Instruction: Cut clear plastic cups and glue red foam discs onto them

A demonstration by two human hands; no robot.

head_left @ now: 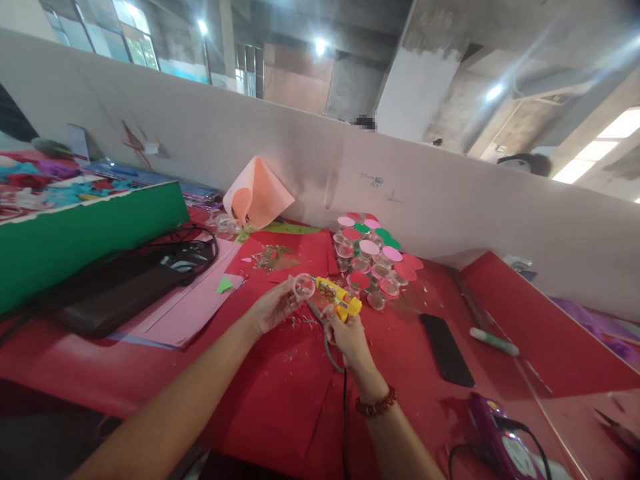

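My left hand pinches a small clear plastic cup, its round opening turned towards me. A yellow hot glue gun sits in my right hand, its nozzle pointing left at the cup's rim; whether the two touch I cannot tell. The gun's black cord hangs down over the table's front edge. Just beyond my right hand stand several clear cups, stacked or clustered, with round paper discs in pink, red and green on them. Scissors, partly hidden, seem to lie under my hands.
Pink paper sheets and a black bag lie left, by a green-sided box of colourful scraps. A black phone, a marker and a purple power strip lie right. A white partition closes the back.
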